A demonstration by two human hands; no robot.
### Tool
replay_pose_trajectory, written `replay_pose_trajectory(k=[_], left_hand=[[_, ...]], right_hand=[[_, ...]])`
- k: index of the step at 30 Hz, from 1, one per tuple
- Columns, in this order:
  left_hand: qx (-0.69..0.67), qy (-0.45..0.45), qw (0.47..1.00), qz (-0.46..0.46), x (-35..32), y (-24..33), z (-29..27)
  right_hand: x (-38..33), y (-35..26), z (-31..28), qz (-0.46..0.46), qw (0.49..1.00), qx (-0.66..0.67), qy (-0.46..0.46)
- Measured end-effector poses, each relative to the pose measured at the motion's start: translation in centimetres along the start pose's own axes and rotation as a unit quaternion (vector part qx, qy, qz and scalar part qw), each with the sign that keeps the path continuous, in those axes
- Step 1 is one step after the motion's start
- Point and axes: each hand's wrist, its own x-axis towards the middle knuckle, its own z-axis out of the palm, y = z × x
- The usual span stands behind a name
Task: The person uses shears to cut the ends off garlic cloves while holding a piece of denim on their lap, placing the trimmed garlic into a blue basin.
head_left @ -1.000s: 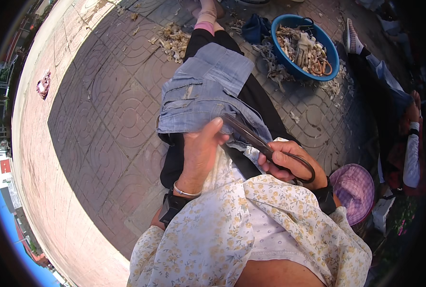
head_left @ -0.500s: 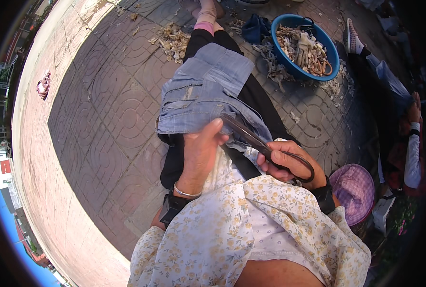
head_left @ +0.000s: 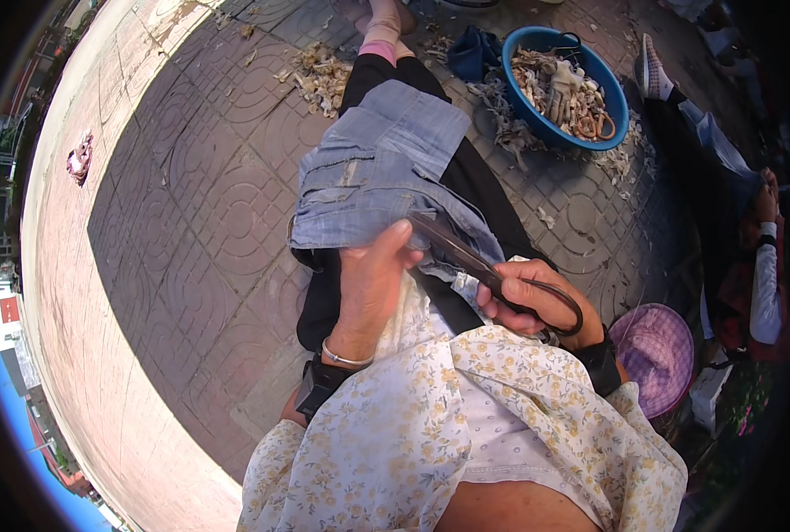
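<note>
Dark scissors [head_left: 457,246] with large loop handles lie in my right hand [head_left: 541,297], its fingers wrapped round them near the loops. The blades look closed and point up and left. My left hand [head_left: 373,275] is closed beside the blade tips, thumb uppermost; what it pinches, if anything, is hidden. Across my lap, just beyond the left hand, is a blue denim piece [head_left: 368,186] with frayed slits and folded layers. Its near edge touches the left hand and lies under the blades.
On the paving beyond my legs stands a blue basin [head_left: 621,124] full of pale scraps, a glove among them. A pile of scraps [head_left: 320,78] lies near my feet. A dark blue cloth [head_left: 475,53] rests beside the basin. At right are a checked purple hat [head_left: 652,359] and another person's hand [head_left: 767,197].
My hands, the scissors and the denim hold almost still. The other person's hand at right has shifted slightly.
</note>
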Motion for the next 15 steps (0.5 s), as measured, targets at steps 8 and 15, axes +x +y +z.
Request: replay_pose_trajectory(k=[8, 15], left_hand=[[-0.022, 0.006, 0.999, -0.026, 0.07, 0.02, -0.05], [-0.022, -0.001, 0.999, -0.036, 0.05, 0.08, -0.05]], right_hand=[[0.08, 0.12, 0.10, -0.012, 1.000, -0.001, -0.001], [0.14, 0.42, -0.05, -0.019, 1.000, 0.013, 0.000]])
